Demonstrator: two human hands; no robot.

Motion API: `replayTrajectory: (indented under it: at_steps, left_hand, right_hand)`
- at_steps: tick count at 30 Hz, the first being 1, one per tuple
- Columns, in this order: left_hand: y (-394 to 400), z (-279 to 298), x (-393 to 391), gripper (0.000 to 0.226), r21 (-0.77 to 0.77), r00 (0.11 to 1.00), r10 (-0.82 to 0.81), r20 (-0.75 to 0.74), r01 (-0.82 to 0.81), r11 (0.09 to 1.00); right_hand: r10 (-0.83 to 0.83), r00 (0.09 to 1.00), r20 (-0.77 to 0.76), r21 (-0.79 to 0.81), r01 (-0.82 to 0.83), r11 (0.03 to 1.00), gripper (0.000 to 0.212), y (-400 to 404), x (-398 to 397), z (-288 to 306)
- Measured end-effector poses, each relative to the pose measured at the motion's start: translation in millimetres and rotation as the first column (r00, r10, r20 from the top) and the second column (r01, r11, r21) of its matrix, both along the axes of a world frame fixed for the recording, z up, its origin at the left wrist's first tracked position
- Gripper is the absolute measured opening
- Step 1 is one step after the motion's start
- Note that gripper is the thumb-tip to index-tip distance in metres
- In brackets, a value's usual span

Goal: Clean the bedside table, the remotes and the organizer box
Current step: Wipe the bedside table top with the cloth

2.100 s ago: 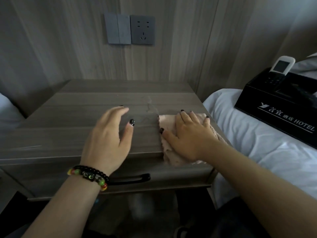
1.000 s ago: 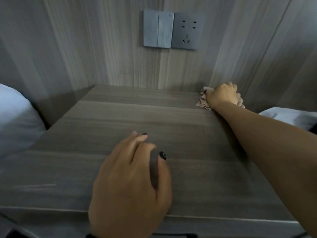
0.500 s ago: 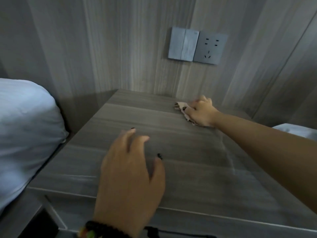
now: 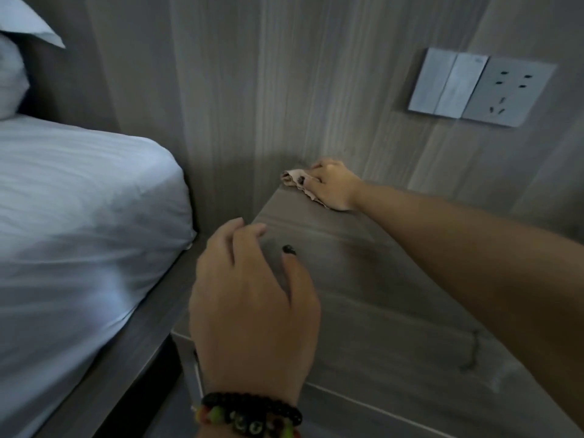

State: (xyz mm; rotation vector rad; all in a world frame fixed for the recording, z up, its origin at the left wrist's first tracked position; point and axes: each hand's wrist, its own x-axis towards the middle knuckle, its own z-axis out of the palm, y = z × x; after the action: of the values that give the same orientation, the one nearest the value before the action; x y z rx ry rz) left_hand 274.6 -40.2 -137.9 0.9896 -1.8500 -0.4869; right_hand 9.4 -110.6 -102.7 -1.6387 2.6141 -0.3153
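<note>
The grey wood-grain bedside table (image 4: 363, 298) fills the lower middle of the head view. My right hand (image 4: 333, 184) reaches to its far left back corner and presses a crumpled beige cloth (image 4: 294, 178) against the top by the wall. My left hand (image 4: 252, 298) rests near the table's front left, fingers spread, holding nothing; a beaded bracelet (image 4: 249, 417) circles its wrist. A damp streak (image 4: 472, 352) marks the top at the right. The remotes and the organizer box are out of view.
A bed with white sheets (image 4: 79, 216) lies close along the table's left side, with a pillow (image 4: 12, 58) at the top left. Wood-panel wall behind carries a switch and socket plate (image 4: 480, 86).
My right hand has slid the cloth along the back edge from the right corner to the left corner. The view has swung left, bringing the left bed in. My left hand stays on the table.
</note>
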Motion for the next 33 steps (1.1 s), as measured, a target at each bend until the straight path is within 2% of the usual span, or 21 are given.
replayTrajectory:
  at_steps: [3,6,8,11,13,15,18,20,21,26,29,31,33]
  left_hand:
    - [0.7,-2.2,-0.7,0.031,-0.04,0.999,0.044,0.025,-0.043,0.998]
    - [1.3,-1.3,-2.1,0.026,-0.042,0.998,0.049,-0.037,-0.05,0.998]
    - [0.6,-0.2,-2.1,0.022,-0.032,0.991,0.053,-0.122,-0.057,0.998]
    - [0.8,1.6,1.4,0.024,-0.027,0.934,0.004,-0.358,-0.014,1.0]
    - [1.3,0.6,3.7,0.032,-0.062,0.843,-0.066,-0.533,0.04,0.997]
    - [1.7,2.2,4.6,0.041,-0.038,0.689,-0.111,-0.717,0.12,0.992]
    - [8.3,14.0,12.2,0.053,0.148,0.443,0.031,-0.896,0.232,0.961]
    - [16.7,15.7,20.5,0.05,0.224,0.349,0.127,-0.929,0.252,0.941]
    - [19.7,13.0,24.3,0.047,0.24,0.33,0.15,-0.932,0.252,0.937]
    - [10.9,-6.7,39.8,0.058,0.37,0.316,0.292,-0.903,0.22,0.903]
    - [13.5,-4.8,43.2,0.043,0.465,0.326,0.384,-0.864,0.222,0.857]
    - [19.7,-5.2,41.8,0.04,0.492,0.354,0.401,-0.845,0.219,0.842]
    - [23.6,-6.6,38.4,0.048,0.462,0.379,0.362,-0.852,0.22,0.859]
  right_hand:
    - [-0.008,1.0,0.023,-0.024,0.008,1.0,0.043,-23.2,7.6,-0.7]
    - [0.026,0.999,0.031,-0.012,-0.025,1.0,0.038,-29.7,17.8,-0.8]
    - [0.075,0.997,0.021,0.0,-0.075,0.997,0.037,-24.7,27.2,-0.1]
    - [0.149,0.989,0.019,-0.015,-0.149,0.989,0.041,-7.2,49.4,-1.1]
    - [0.164,0.986,0.039,-0.043,-0.162,0.986,0.045,7.4,69.0,-4.6]
    - [0.151,0.988,0.04,-0.069,-0.148,0.987,0.054,20.8,91.9,-6.5]
    - [0.153,0.988,0.036,-0.082,-0.149,0.985,0.051,43.9,133.5,-4.4]
    - [0.179,0.984,0.018,-0.086,-0.177,0.98,0.048,61.1,159.5,-2.4]
    - [0.188,0.982,0.02,-0.093,-0.185,0.978,0.047,68.5,170.4,-2.3]
    - [0.198,0.98,0.008,-0.093,-0.196,0.976,0.047,89.1,207.2,-6.9]
    - [0.208,0.978,0.019,-0.117,-0.204,0.972,0.047,99.8,222.8,-8.9]
    - [0.207,0.978,0.004,-0.147,-0.204,0.968,0.045,108.4,229.8,-12.1]
    - [0.178,0.984,-0.029,-0.168,-0.18,0.969,0.042,119.2,234.5,-15.6]
